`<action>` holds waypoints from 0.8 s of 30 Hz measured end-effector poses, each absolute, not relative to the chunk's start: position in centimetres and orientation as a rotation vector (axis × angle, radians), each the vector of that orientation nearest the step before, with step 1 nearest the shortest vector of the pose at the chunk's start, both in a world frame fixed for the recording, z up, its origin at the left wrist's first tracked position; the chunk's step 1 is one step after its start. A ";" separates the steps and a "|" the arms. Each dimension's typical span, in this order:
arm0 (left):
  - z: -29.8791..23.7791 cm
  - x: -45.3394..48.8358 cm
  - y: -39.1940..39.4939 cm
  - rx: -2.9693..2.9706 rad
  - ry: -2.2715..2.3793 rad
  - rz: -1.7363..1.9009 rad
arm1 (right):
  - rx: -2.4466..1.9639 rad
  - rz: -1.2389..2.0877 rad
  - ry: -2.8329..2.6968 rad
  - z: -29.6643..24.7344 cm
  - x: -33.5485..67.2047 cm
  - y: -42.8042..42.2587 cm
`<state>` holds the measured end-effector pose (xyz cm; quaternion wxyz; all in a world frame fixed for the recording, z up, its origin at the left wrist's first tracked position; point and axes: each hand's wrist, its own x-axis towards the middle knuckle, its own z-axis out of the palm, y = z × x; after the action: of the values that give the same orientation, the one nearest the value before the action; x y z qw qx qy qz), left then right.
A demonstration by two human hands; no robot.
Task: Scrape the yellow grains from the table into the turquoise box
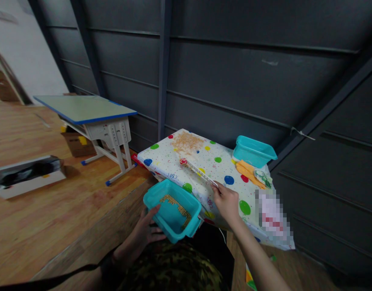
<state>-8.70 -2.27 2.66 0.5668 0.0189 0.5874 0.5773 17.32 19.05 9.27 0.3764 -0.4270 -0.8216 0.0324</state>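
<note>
Count: two teal bins, one long slim tool, one loose pile of grain, one patterned worktop [170,159], two hands.

Bin 1 [166,228] is held off the near left edge of the worktop, just below its surface level, and tilted. A line of yellowish beans [176,207] lies inside it. Bin 2 [254,151] stands on the far right corner of the worktop, well apart from bin 1.

The tool [199,173] lies low over the worktop. Its long axis runs from the near right to the far left. Its reddish tip points toward the grain pile [187,141] at the far edge and stops just short of it.

Left hand [148,230]: the grip is clamped on the near wall of bin 1, thumb at the rim and fingers underneath.

Right hand [226,202]: the grip is closed round the near end of the tool, fingers curled together.

An orange cloth [248,171] and a small packet [263,178] lie beside bin 2.
</note>
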 end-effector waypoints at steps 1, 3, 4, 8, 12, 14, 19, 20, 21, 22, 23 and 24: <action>2.3 -8.8 -2.2 0.058 1.371 1.372 | -1.113 0.065 -2.097 9.3 17.2 19.2; 2.1 -8.8 -2.1 0.016 1.395 1.374 | -1.137 0.043 -2.102 9.3 17.1 19.4; 2.4 -8.8 -2.1 0.011 1.388 1.374 | -1.130 0.042 -2.109 9.2 17.0 19.5; 4.7 -8.6 -2.1 0.012 1.418 1.325 | -0.990 0.050 -2.109 8.7 17.3 19.3; 5.8 -8.5 -2.2 0.017 1.405 1.331 | -0.940 0.014 -2.083 8.4 17.9 18.7; 5.4 -8.5 -2.1 0.016 1.387 1.345 | -0.945 0.023 -2.095 8.4 18.1 18.5; 4.4 -8.6 -2.1 -0.004 1.400 1.356 | -0.916 0.066 -2.055 8.4 18.6 18.5; 4.3 -8.6 -2.1 0.003 1.404 1.358 | -0.925 0.053 -2.041 8.3 18.7 18.5; 4.2 -8.7 -2.2 0.013 1.403 1.355 | -0.936 0.035 -2.033 8.3 18.8 18.5; 4.2 -8.8 -2.2 0.022 1.399 1.343 | -0.942 0.016 -2.033 8.2 18.8 18.5; 4.2 -8.9 -2.3 0.030 1.396 1.330 | -0.939 -0.001 -2.040 8.1 18.8 18.4; 4.3 -8.9 -2.3 0.040 1.391 1.323 | -0.925 -0.013 -2.051 8.0 18.9 18.2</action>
<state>-8.90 -2.33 4.31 0.5736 0.0170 0.5934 0.5644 18.85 18.19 8.03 0.4313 -0.3709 -0.8224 -0.0053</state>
